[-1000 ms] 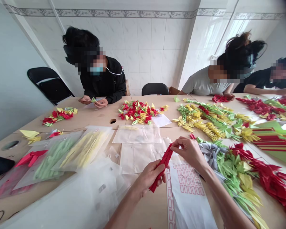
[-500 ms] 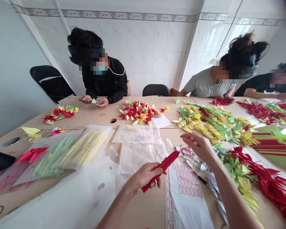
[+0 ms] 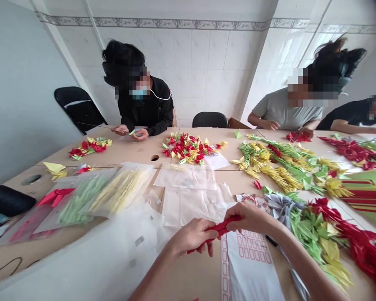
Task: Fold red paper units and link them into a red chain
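Observation:
A bundle of folded red paper (image 3: 221, 228) is held between both hands above the near middle of the table. My left hand (image 3: 191, 235) is closed around its lower end, the thumb on top. On its upper end my right hand (image 3: 250, 216) is closed, fingers bent down over it and covering much of that end. Below and to the right of the hands lies a white sheet printed with red outlined boxes (image 3: 253, 255). A small red paper piece (image 3: 257, 184) rests on the table beyond my right hand.
Clear bags of green strips (image 3: 81, 200) and yellow strips (image 3: 122, 192) lie left. Piles of folded red, green and yellow paper (image 3: 319, 230) cover the right. A mixed pile (image 3: 188, 148) sits mid-table. A black spool (image 3: 11, 200) stands far left. Co-workers sit opposite.
My right hand has come down and left onto the red paper bundle. The small red piece seen at its fingers before now lies on the table. The view has shifted slightly left.

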### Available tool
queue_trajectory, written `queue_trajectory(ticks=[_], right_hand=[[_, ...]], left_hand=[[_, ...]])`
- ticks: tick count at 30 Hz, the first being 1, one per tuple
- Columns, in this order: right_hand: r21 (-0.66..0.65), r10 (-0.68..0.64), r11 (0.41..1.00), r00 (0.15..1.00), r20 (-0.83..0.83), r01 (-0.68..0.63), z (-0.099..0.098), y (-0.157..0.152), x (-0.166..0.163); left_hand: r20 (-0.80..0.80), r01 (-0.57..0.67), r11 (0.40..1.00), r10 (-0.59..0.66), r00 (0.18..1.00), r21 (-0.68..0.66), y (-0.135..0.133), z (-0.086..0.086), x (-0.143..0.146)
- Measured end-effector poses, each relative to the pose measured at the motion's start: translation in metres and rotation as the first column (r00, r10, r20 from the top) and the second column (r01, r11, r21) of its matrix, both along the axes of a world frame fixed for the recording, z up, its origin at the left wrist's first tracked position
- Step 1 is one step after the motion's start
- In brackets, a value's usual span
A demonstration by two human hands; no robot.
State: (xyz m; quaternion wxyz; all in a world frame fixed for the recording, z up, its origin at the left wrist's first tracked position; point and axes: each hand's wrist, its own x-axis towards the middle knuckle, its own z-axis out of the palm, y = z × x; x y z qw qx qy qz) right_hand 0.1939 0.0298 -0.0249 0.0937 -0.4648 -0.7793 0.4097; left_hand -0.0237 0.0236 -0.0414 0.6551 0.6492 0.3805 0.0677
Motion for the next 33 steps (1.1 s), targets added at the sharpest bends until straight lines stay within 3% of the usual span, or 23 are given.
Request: queue_trajectory(ticks=[5,7,10,13,15,19,22,23,26,28,30,33], right_hand=[[-0.050,-0.059,0.997,0.998,-0.032,0.057,-0.017,-0.015,-0.002],[-0.045,-0.089,0.995,0.995,-0.042,0.087,-0.021,-0.019,-0.002],[-0.078,-0.127,0.989,0.990,-0.060,0.122,-0.024,-0.021,0.008],[-0.084,-0.180,0.981,0.982,-0.066,0.174,-0.023,-0.021,0.029],[-0.038,-0.215,0.976,0.976,-0.044,0.214,-0.019,-0.023,0.046],[0.059,-0.298,0.952,0.953,-0.058,0.302,-0.010,-0.029,0.077],[0.046,-0.254,0.965,0.965,-0.069,0.257,-0.006,-0.032,0.089],[0.036,-0.243,0.969,0.967,-0.073,0.246,-0.006,-0.032,0.092],[0.013,-0.222,0.975,0.972,-0.079,0.224,-0.007,-0.031,0.096],[0.009,-0.232,0.972,0.970,-0.079,0.233,-0.008,-0.031,0.097],[0.018,-0.249,0.968,0.965,-0.086,0.251,-0.009,-0.031,0.097],[0.014,-0.256,0.966,0.961,-0.100,0.259,-0.008,-0.031,0.096]], left_hand=[[-0.085,0.051,0.996,-0.057,0.995,-0.070,-0.004,-0.005,0.005],[-0.092,0.073,0.997,-0.075,0.993,-0.032,-0.006,-0.007,0.007],[-0.117,0.042,0.964,-0.012,0.993,0.261,-0.003,-0.004,0.007],[-0.232,-0.008,0.813,0.175,0.957,0.582,0.006,0.004,0.004],[-0.281,-0.019,0.752,0.269,0.921,0.659,0.013,0.005,0.003],[-0.335,-0.004,0.687,0.361,0.870,0.727,0.013,-0.009,0.009],[-0.361,0.081,0.667,0.294,0.885,0.741,0.001,-0.023,0.014],[-0.379,0.143,0.636,0.252,0.891,0.758,-0.003,-0.026,0.014],[-0.387,0.223,0.594,0.163,0.908,0.773,-0.009,-0.026,0.007],[-0.393,0.202,0.620,0.188,0.900,0.758,-0.007,-0.020,0.002],[-0.391,0.126,0.638,0.293,0.873,0.760,-0.005,-0.015,0.002],[-0.364,0.031,0.627,0.410,0.836,0.778,-0.006,-0.015,0.018]])
